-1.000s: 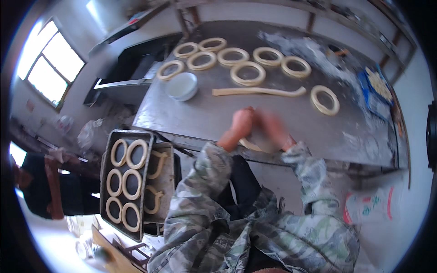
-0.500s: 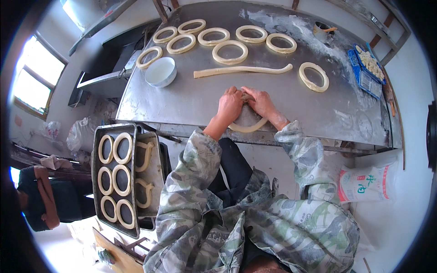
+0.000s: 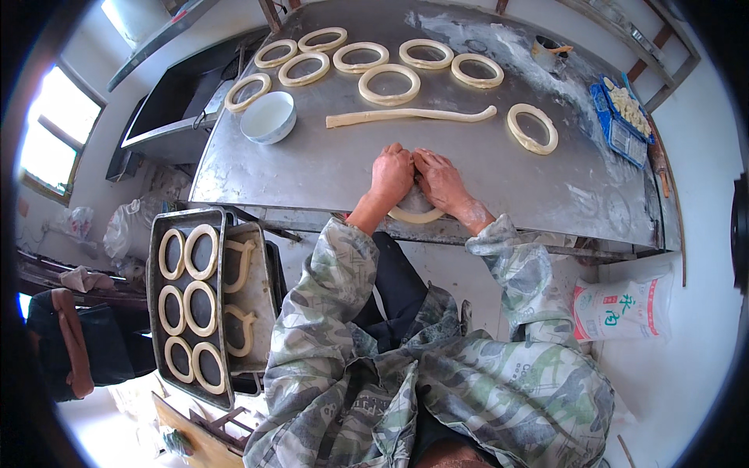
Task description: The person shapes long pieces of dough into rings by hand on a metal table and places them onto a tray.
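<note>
Both of my hands meet at the near edge of the metal table [image 3: 296, 175], fingers curled. My left hand [image 3: 392, 173] and my right hand [image 3: 441, 181] close on the far side of a dough ring [image 3: 415, 216], where its ends are hidden under my fingers. The ring's near curve shows below my wrists, at the table's front edge. Just beyond my hands lies a straight dough strip [image 3: 409, 115], thicker at its left end. A finished-looking dough ring [image 3: 532, 129] rests to the right, and several more, such as this ring [image 3: 389, 84], lie farther back.
A white bowl [image 3: 268, 118] stands on the table's left. At the right are a blue tray [image 3: 622, 129] with dough scraps, a rolling pin [image 3: 659, 160] and a metal cup [image 3: 546, 53] near scattered flour. Dough rings fill a black baking tray [image 3: 189, 391] at lower left. A white sack [image 3: 624, 308] stands lower right.
My hands have drawn closer together over the ring, the right fingers curling in more. The whole view has shifted slightly; the other rings and the strip keep their places.
</note>
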A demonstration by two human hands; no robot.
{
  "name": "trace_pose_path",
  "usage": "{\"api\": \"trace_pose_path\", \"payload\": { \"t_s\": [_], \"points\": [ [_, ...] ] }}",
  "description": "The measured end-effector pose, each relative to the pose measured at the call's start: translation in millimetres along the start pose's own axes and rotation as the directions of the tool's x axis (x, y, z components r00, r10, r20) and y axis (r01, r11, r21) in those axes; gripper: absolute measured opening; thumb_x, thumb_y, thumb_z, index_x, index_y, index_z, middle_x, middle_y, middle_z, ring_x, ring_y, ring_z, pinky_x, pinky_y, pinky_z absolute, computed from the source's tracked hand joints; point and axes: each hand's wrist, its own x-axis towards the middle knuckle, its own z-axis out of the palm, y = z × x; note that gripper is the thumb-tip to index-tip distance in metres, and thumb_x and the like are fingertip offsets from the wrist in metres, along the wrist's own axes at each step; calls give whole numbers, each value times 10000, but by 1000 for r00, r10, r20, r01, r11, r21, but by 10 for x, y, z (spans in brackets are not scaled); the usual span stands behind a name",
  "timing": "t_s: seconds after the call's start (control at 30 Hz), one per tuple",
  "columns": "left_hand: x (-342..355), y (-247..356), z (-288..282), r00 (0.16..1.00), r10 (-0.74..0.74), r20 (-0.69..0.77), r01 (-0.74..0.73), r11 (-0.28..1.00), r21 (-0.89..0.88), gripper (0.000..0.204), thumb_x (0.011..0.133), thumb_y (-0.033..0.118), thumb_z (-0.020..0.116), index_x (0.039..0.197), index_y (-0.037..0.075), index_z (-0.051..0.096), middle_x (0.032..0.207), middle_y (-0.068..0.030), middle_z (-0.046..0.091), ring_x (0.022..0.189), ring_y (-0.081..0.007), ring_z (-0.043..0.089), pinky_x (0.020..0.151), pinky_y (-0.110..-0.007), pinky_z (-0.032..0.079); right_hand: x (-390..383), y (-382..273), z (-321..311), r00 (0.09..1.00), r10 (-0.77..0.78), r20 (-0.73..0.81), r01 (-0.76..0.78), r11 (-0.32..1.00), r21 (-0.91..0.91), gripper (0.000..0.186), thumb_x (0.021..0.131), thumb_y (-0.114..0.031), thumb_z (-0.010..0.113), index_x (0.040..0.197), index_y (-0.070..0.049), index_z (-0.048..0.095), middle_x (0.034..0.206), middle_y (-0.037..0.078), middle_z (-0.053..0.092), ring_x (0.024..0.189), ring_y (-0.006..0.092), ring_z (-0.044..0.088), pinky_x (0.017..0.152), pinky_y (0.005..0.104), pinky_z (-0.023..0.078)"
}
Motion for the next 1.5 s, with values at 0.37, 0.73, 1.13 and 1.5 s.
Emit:
{"api": "trace_pose_path", "payload": {
  "t_s": [0.37,0.73,1.13,1.5],
  "points": [
    [-16,-290,416,996,-6,93,-5,993,116,87,817,144,667,860,77,701,963,-117,649,959,-356,625,816,-493,491,8,-76,-94,997,-52,60,49,998,46,547,866,-29,579,1400,25,473,1433,230,518,1339,402,483,1121,478,392],
    [-173,-451,388,996,-68,61,67,998,13,107,817,172,677,848,80,724,951,-121,657,973,-348,634,882,-486,457,-64,-264,-170,994,-42,102,52,993,-104,588,905,-101,594,1450,43,425,1484,227,462,1415,367,408,1131,491,344],
    [-210,-486,387,997,-30,67,24,996,85,114,819,160,675,856,77,743,957,-140,653,1003,-348,612,899,-490,456,-80,-283,-129,994,-48,99,63,987,-150,538,934,-141,571,1427,39,455,1482,220,464,1402,362,418,1104,496,348],
    [-145,-367,249,985,-115,126,102,989,104,103,815,158,680,838,98,760,934,-125,668,985,-340,618,890,-491,475,-3,-279,-175,997,-5,80,9,999,-47,444,930,-135,563,1345,23,555,1428,208,539,1326,353,509,1079,487,391]
  ]
}}
